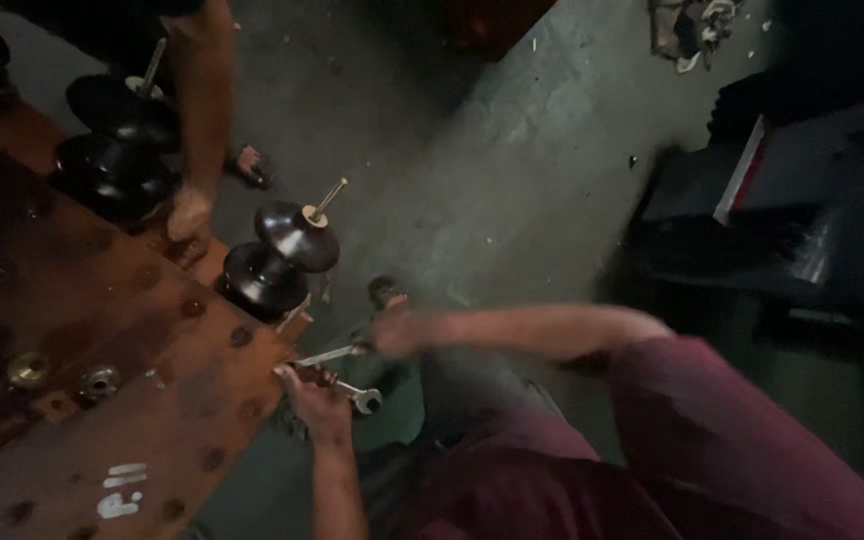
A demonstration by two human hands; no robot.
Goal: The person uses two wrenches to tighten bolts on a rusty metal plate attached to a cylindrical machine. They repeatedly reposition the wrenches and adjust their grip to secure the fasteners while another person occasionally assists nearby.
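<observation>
Now I have two wrenches at the edge of the rusty plate. My left hand is closed around one wrench, my right hand grips the other wrench; both meet at what looks like a bolt at the rim, though blur hides it. Turning it calls for holding one wrench steady. White painted marks sit low on the plate. Another person's hand rests near the dark insulators.

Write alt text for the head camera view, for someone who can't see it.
Seen from above, a person's left hand and right hand each hold a wrench at the corner of a rusty bolted metal plate. Dark ceramic insulators stand along its edge, where another person's hand rests. The concrete floor below is dim.
</observation>
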